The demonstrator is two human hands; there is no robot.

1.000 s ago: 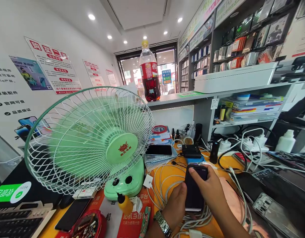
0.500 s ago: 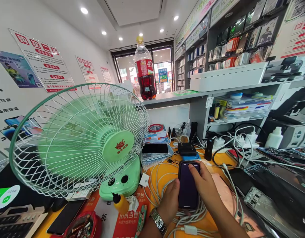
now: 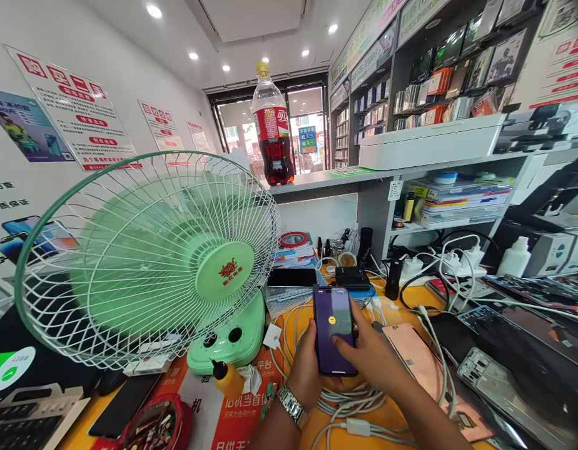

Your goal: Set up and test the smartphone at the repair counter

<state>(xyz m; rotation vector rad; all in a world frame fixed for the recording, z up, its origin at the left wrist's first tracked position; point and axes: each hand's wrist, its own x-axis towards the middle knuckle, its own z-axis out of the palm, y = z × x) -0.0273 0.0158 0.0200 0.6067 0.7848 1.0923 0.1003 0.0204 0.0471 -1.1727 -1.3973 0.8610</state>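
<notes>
A smartphone point(image 3: 330, 306) with a lit purple screen and a small yellow icon is held upright above the orange mat. My left hand point(image 3: 306, 365), with a metal watch point(image 3: 290, 403) at the wrist, grips its lower left edge. My right hand point(image 3: 371, 353) is closed around the right edge, its thumb over the lower part of the screen. The fingers behind the phone are hidden. Below both hands lie coiled white cables point(image 3: 352, 400). A copper-coloured sheet point(image 3: 411, 350) lies to the right of my right hand.
A green fan point(image 3: 226, 269) fills the left side. In front of it stand a yellow bottle point(image 3: 228, 378) and a red bowl point(image 3: 176, 425) of cigarette butts. A cola bottle point(image 3: 273, 134) stands on the ledge point(image 3: 317, 183). Phone parts point(image 3: 500, 381) cover the right side.
The phone and both hands have moved left and slightly up. My right thumb has gone from the top of the screen to its lower part, and a yellow icon now shows.
</notes>
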